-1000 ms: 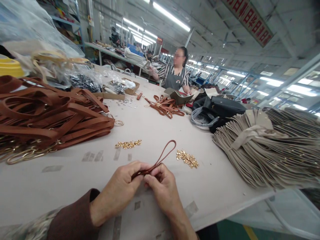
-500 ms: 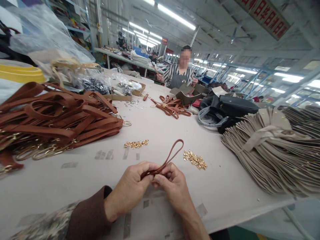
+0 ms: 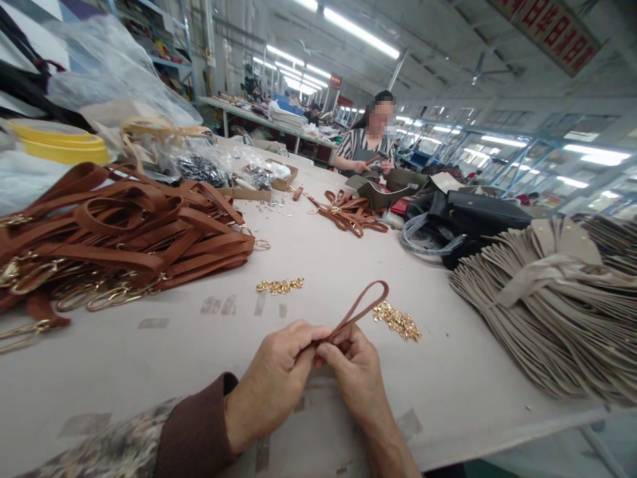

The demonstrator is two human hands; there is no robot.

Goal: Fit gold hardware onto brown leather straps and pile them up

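Both hands meet near the table's front edge. My left hand (image 3: 279,378) and my right hand (image 3: 355,375) pinch the ends of a thin brown strap loop (image 3: 365,304), which sticks up and away to the right. The fingers of both hands are closed on it; the strap's ends are hidden between them. A small heap of gold metal fittings (image 3: 398,322) lies just right of the loop. Another small gold heap (image 3: 279,286) lies farther back, to the left of the loop.
A big pile of brown straps with gold rings (image 3: 119,232) fills the left. Stacked beige pieces (image 3: 552,299) cover the right, with black bags (image 3: 462,216) behind. More brown straps (image 3: 351,214) lie mid-table. A person in a striped top (image 3: 365,149) works at the far end.
The view has shifted, so everything sits further right and lower in the picture. My hands keep the same pinch on the strap loop with only small finger movement.
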